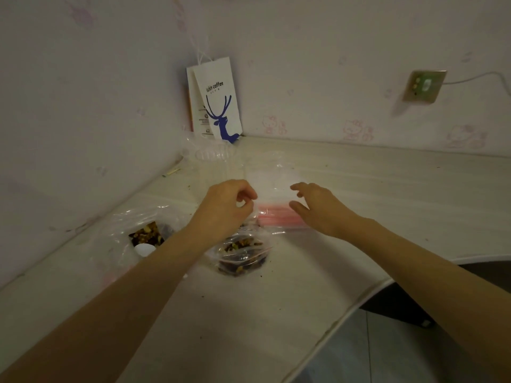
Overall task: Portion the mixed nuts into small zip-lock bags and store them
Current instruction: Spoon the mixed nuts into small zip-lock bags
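Table edges: the pale table butts against two walls that meet in a corner at the back; its front edge curves away at the right, with floor below.
Open room: bare top to the right of the right hand, and in front between the two forearms.
Left hand: one; fingers curled, thumb and fingertips pinching the left edge of the empty zip-lock bags.
Right hand: one; fingers spread and loose, over the right end of the same bags, gripping nothing.
Empty zip-lock bags: one flat pile with pink seal strips, between the hands; number of bags cannot be told.
Filled small bag: one, holding mixed nuts, lying just in front of the pile, under the left wrist.
Large nut bag: one, open, left of the left forearm; a white scoop sits at its mouth.
Paper bag: one, white with a blue deer, upright in the corner.
Clear plastic wrap: crumpled before the paper bag.
Wall socket: one, on the right wall, cable plugged in.
In the way: the filled small bag and the large nut bag flank the left forearm.
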